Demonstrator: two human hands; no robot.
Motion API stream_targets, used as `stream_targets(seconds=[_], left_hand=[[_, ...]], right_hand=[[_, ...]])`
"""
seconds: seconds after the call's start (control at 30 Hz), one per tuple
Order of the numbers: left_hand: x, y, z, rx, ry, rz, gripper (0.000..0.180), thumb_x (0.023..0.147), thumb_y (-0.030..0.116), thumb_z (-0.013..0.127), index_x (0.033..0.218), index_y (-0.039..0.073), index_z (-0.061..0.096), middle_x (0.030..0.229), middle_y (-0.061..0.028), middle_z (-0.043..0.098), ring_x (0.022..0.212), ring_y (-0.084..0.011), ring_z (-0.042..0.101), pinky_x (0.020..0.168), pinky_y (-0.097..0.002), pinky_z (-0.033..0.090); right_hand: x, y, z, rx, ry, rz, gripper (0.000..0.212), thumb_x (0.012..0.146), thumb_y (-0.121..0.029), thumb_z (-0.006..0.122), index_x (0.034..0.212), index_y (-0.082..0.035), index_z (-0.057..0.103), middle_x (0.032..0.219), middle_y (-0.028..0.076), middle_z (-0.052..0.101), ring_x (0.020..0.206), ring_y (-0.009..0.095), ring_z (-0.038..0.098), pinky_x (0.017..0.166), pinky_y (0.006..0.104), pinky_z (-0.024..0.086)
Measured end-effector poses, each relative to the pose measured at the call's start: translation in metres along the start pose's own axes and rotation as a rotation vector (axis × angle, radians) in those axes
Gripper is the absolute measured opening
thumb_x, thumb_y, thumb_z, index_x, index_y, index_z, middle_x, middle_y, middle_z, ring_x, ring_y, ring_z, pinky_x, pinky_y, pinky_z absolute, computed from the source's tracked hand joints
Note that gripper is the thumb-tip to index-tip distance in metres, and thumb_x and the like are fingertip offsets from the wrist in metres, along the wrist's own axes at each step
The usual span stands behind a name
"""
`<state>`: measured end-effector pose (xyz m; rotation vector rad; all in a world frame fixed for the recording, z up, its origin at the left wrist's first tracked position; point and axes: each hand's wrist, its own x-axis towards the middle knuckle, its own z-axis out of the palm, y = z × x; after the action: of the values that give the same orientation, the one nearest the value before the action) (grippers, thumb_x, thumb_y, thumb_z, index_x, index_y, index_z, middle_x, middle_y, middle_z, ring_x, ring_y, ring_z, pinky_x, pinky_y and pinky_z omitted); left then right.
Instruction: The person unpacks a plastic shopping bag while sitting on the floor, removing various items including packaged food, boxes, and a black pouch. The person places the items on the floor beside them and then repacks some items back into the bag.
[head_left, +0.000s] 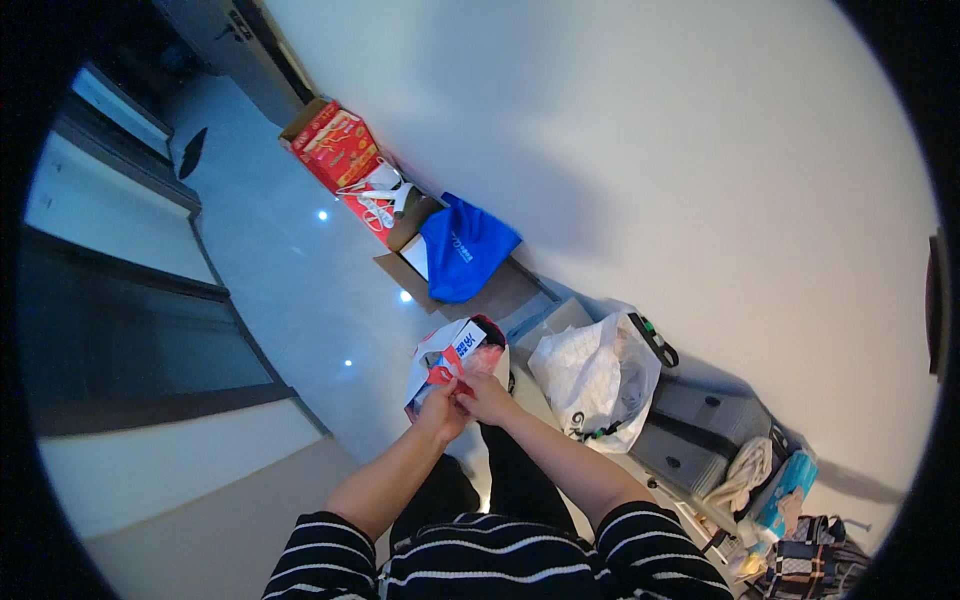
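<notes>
Both of my hands meet in front of my body, over a white bag point(421, 372) with red edges. The fingers of my left hand point(441, 412) are closed on a red strip point(444, 372) at the bag's opening. Right beside it, touching, my right hand point(486, 398) pinches the same red strip. Inside the bag's mouth lie a white box point(468, 338) with blue print and some crumpled pinkish plastic point(487, 358). Whether the strip belongs to the bag or to something in it, I cannot tell.
Along the wall stand a red carton point(340, 150), a white hair-dryer-like thing with a cord point(385, 205), a blue bag point(465, 250) on an open cardboard box point(408, 275), a stuffed white sack point(580, 365) and a grey case point(690, 440). Dark-framed doors point(140, 330) line the left.
</notes>
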<state>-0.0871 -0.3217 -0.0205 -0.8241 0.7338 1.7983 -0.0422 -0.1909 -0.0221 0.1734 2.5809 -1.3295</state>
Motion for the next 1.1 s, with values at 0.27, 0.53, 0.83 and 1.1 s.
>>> stream_targets(seconds=[0.27, 0.53, 0.83, 1.1], left_hand=[[0.213, 0.035, 0.015, 0.011, 0.007, -0.064, 0.024, 0.096, 0.025, 0.044, 0.109, 0.009, 0.057, 0.106, -0.0073, 0.062, 0.098, -0.0235, 0.058, 0.089, -0.0371, 0.046], [0.334, 0.057, 0.073, 0.094, -0.019, -0.159, 0.024, 0.096, 0.027, 0.045, 0.104, 0.008, 0.057, 0.099, -0.0087, 0.062, 0.091, -0.0226, 0.058, 0.082, -0.0373, 0.048], [0.423, 0.048, 0.030, 0.256, -0.028, -0.179, 0.038, 0.091, 0.034, 0.053, 0.119, 0.009, 0.053, 0.118, -0.0074, 0.059, 0.107, -0.0224, 0.055, 0.090, -0.0399, 0.044], [0.263, 0.088, -0.027, 0.792, 0.106, -0.230, 0.028, 0.085, 0.025, 0.056, 0.111, 0.014, 0.055, 0.109, -0.0042, 0.060, 0.097, -0.0177, 0.054, 0.078, -0.0402, 0.038]], right_hand=[[0.104, 0.130, 0.012, -0.061, 0.124, 0.286, 0.062, 0.077, -0.013, 0.056, 0.134, 0.001, 0.038, 0.136, 0.024, 0.040, 0.122, 0.040, 0.042, 0.104, 0.0407, 0.034], [0.172, 0.221, -0.015, 0.246, 0.366, 0.338, 0.054, 0.085, -0.008, 0.047, 0.137, -0.001, 0.035, 0.144, 0.024, 0.029, 0.126, 0.040, 0.039, 0.104, 0.0391, 0.035], [0.167, 0.265, 0.028, 0.606, 0.243, 0.541, 0.037, 0.092, -0.015, 0.048, 0.127, -0.003, 0.049, 0.098, 0.008, 0.061, 0.081, 0.014, 0.057, 0.071, 0.0274, 0.046], [0.084, 0.133, -0.032, 0.670, 0.301, 0.742, 0.034, 0.090, -0.033, 0.056, 0.075, -0.002, 0.061, 0.066, 0.009, 0.060, 0.064, 0.018, 0.057, 0.061, 0.0327, 0.046]])
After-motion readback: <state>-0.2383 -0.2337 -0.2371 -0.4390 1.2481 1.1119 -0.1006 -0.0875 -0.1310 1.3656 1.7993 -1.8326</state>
